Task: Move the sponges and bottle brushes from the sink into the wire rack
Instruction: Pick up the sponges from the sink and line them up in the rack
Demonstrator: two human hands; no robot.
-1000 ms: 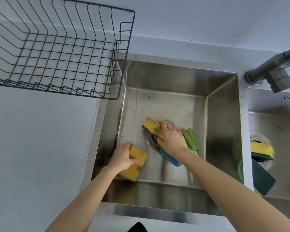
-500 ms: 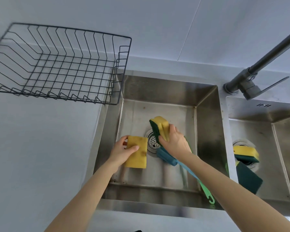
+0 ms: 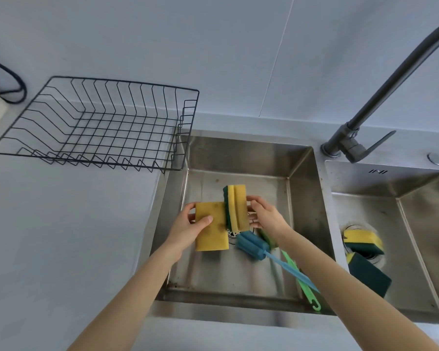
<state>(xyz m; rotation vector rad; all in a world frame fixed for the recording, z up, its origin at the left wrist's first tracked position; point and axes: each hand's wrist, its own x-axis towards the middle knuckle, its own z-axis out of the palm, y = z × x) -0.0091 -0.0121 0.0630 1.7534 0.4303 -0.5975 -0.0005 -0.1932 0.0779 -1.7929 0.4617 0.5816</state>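
Observation:
My left hand [image 3: 188,225] grips a flat yellow sponge [image 3: 211,231] above the left side of the left sink basin [image 3: 302,188]. My right hand [image 3: 265,214] holds a yellow and green sponge [image 3: 237,207] upright on its edge, right beside the first one. On the basin floor lie a blue bottle brush [image 3: 254,245] and a green bottle brush [image 3: 298,277], their handles pointing toward the front right. The empty black wire rack [image 3: 99,125] stands on the counter at the back left. Two more yellow and green sponges [image 3: 363,240] [image 3: 369,273] rest in the right basin.
A dark grey tap [image 3: 352,138] rises between the two basins at the back right. A black cable [image 3: 13,82] loops by a white block at the far left. The grey counter [image 3: 61,236] runs from the rack to the front edge.
Both hands have lifted their sponges off the basin floor and brought them side by side. The camera view has tilted up, so the rack sits lower in the frame.

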